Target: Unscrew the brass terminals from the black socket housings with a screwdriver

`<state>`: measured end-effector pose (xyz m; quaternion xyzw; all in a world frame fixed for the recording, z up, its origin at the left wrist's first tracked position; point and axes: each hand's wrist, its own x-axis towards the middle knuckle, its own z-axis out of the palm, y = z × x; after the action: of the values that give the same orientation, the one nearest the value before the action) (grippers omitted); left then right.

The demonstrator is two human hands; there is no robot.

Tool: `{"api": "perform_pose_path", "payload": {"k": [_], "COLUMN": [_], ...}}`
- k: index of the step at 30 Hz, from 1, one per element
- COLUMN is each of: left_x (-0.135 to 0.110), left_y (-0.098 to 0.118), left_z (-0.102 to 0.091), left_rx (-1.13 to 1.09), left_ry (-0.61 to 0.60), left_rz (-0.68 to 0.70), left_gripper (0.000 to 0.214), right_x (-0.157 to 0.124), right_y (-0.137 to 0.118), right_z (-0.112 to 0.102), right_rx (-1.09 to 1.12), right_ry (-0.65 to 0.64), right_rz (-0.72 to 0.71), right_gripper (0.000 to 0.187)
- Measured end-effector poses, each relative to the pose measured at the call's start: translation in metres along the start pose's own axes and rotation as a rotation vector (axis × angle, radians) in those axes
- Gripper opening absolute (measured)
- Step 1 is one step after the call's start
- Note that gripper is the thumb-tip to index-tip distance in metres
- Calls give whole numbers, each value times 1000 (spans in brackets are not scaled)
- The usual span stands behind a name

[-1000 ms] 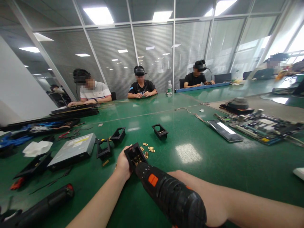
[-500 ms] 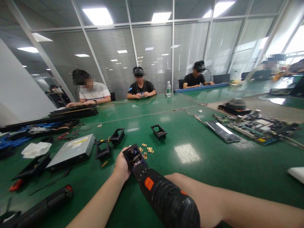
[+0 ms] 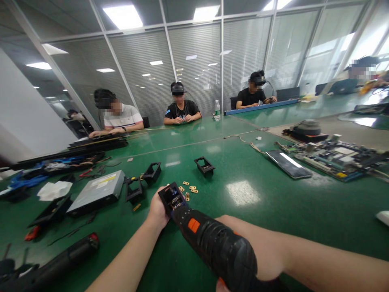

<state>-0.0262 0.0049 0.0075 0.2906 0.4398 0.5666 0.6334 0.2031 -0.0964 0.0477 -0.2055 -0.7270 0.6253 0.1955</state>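
My left hand is closed around a black plastic housing, an open rectangular box tilted toward me with metal parts inside. In my right hand is a black and orange power screwdriver, its front end at the housing's opening. The tool's body covers most of my right fingers, and its tip cannot be seen clearly. Several small brass plates lie just past the housing. Similar black housings stand beyond, one to the right and two to the left, the nearer one by a single brass plate.
A silver disc drive and white tissue lie at left, behind a black cylindrical tool. To the right are a phone and circuit boards. Several people sit across the green table, near a water bottle.
The view has shifted slightly, so the table items appear a little further right. My hands keep the housing and the power screwdriver together in nearly the same pose.
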Motion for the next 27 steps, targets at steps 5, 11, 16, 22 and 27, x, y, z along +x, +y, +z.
{"api": "perform_pose_path", "payload": {"k": [5, 11, 16, 22, 27], "left_x": [0, 0, 2, 5, 7], "left_y": [0, 0, -1, -5, -5], "left_z": [-1, -1, -4, -9, -7], "left_rx": [27, 3, 0, -12, -29], "left_ry": [-21, -11, -17, -18, 2], "left_rz": [-10, -23, -48, -26, -19], "left_gripper": [22, 19, 22, 19, 16], "right_x": [-2, -2, -1, -2, -2], "right_y": [8, -2, -5, 0, 0], "right_z": [-2, 1, 2, 1, 3], "right_rx": [-113, -46, -4, -43, 11], "right_ry": [-1, 27, 25, -17, -13], "right_rz": [-35, -66, -66, -92, -68], "right_gripper": [42, 34, 31, 32, 35]}}
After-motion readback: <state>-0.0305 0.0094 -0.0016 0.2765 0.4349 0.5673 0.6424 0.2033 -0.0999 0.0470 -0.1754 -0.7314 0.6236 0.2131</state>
